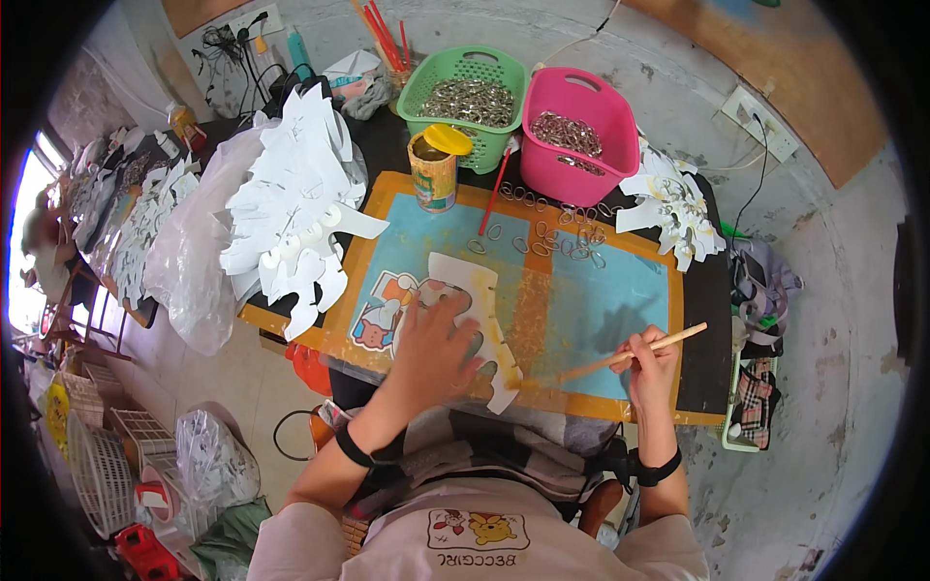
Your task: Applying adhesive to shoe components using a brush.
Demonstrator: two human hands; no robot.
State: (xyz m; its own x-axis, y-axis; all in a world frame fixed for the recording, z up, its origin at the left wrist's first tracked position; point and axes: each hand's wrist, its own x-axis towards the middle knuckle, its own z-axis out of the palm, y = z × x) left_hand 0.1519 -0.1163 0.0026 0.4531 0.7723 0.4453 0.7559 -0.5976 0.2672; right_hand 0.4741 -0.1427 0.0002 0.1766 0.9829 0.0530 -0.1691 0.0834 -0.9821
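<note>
My left hand lies with its fingers spread on a white die-cut sheet, which has a scalloped edge with yellowish smears along its right side. Partly under the fingers and beside them is a cut-out with printed cartoon figures. My right hand grips a flat brush by its light wooden handle. The brush head points left, low over the blue work surface, apart from the sheet's edge. Whether its tip touches the surface I cannot tell.
A smeared can with a yellow lid stands behind the sheet, near a red stick. Green and pink baskets hold metal rings; loose rings lie in front. White cut-outs pile up left and right.
</note>
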